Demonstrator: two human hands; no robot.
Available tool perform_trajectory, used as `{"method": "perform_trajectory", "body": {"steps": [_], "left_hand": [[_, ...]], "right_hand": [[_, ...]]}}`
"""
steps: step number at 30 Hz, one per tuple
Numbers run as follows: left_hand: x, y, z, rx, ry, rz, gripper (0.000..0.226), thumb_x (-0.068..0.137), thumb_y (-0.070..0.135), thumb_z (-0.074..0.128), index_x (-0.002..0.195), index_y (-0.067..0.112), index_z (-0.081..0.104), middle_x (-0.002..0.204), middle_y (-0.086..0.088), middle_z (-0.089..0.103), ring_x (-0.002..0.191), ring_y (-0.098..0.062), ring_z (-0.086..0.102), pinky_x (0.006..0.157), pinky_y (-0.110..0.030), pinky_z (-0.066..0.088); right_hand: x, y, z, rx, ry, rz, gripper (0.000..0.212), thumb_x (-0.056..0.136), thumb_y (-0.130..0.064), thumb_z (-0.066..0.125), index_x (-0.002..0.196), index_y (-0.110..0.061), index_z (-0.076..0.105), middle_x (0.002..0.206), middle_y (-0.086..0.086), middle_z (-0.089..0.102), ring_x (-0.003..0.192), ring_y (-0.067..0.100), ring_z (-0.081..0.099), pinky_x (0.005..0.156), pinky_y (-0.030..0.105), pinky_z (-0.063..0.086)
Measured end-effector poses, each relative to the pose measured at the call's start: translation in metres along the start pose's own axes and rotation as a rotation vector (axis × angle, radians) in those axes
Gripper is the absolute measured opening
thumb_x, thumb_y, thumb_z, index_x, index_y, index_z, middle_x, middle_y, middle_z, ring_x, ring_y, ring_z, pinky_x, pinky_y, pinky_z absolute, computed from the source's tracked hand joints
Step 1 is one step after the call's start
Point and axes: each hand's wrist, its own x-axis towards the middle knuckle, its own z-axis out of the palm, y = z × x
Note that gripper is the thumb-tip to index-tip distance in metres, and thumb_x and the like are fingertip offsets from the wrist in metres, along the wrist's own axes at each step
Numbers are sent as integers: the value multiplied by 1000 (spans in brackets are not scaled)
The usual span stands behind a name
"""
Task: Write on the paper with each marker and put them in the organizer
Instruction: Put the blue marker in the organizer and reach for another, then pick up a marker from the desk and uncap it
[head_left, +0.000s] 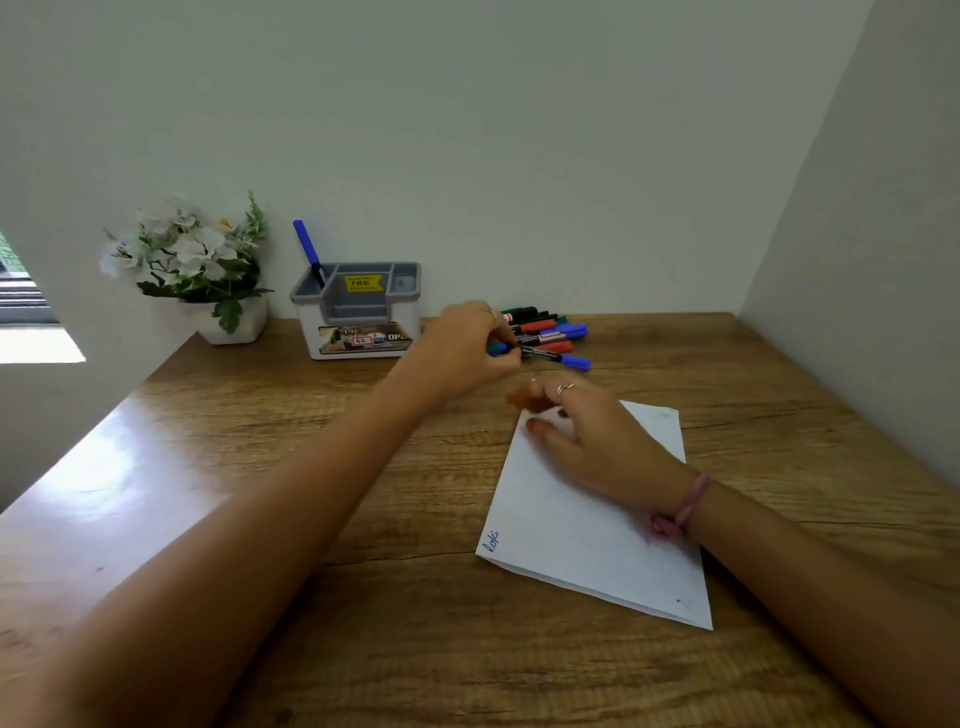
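A white sheet of paper (582, 540) lies on the wooden desk, with a blue word written near its lower left corner. My right hand (587, 441) rests over the paper's top edge, fingers spread and blurred. My left hand (467, 348) reaches across to a pile of markers (545, 330) by the wall and pinches a blue-capped marker (550, 356) at its near end. The pile holds green, red, blue and black markers. The grey and white organizer (358, 312) stands left of the pile, with one blue marker (309, 252) upright in its left compartment.
A white pot of artificial white flowers (192, 265) stands left of the organizer against the wall. The desk (260, 467) sits in a corner, with walls behind and to the right. A window edge shows at far left.
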Motion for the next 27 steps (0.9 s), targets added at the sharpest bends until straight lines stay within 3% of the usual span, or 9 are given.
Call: {"method": "perform_trajectory", "body": {"steps": [4,6,8,11,15,19,22,25,27], "left_hand": [[-12,22,-41,-213,68,-28,13,80,18,69,92,13,70,77,6,63,68,-6,61,59,-9,47],[-21,37,-59,-287,45,22,12,79,17,70,90,13,70,75,7,66,67,-2,61,58,-7,46],[-29,48,-72,-390,-13,87,14,78,18,73,92,17,70,83,6,69,74,-3,64,67,-10,50],[-34,48,-79,-535,-61,128,16,81,20,69,97,22,68,89,8,70,85,-3,67,76,-16,52],[-43,40,-33,-628,-71,55,12,85,10,65,97,9,66,89,-2,71,82,-13,68,74,-22,53],[-54,23,18,-494,38,64,13,88,14,62,96,24,61,86,11,64,73,-5,63,63,-20,52],[-53,14,20,-528,105,36,10,89,14,61,97,20,61,88,3,67,76,-10,64,66,-25,53],[-50,12,22,-615,284,-70,8,90,12,58,96,18,61,87,2,66,78,-6,62,68,-21,52],[-47,12,21,-708,368,-183,7,90,14,57,96,17,60,83,0,64,75,-9,60,67,-27,51]], "right_hand": [[10,-5,-25,-90,310,52,24,85,-19,64,108,-23,58,79,-4,63,62,3,54,59,17,43],[12,-6,-35,-117,306,57,22,85,-24,64,107,-25,59,67,-9,59,57,0,52,52,14,39],[10,-9,-37,-142,248,33,19,90,-23,59,108,-21,64,55,-9,53,55,3,52,50,15,39],[6,-16,-35,21,251,18,16,95,-16,50,95,-9,65,65,0,65,60,13,62,61,28,50],[6,-22,-18,330,125,149,18,96,-14,45,105,-7,59,76,5,68,62,12,67,54,21,50],[0,-10,4,238,8,263,15,92,-7,43,95,-1,57,76,8,69,64,14,67,58,23,48],[1,-10,4,216,8,242,14,89,-8,48,96,-10,59,76,7,71,69,15,68,65,29,52],[0,-22,4,234,22,208,8,87,-22,61,87,-14,63,77,5,69,67,15,64,69,33,53],[-3,-36,4,168,-44,204,27,79,-43,69,82,-17,65,72,-3,65,63,4,57,60,20,47]]}}
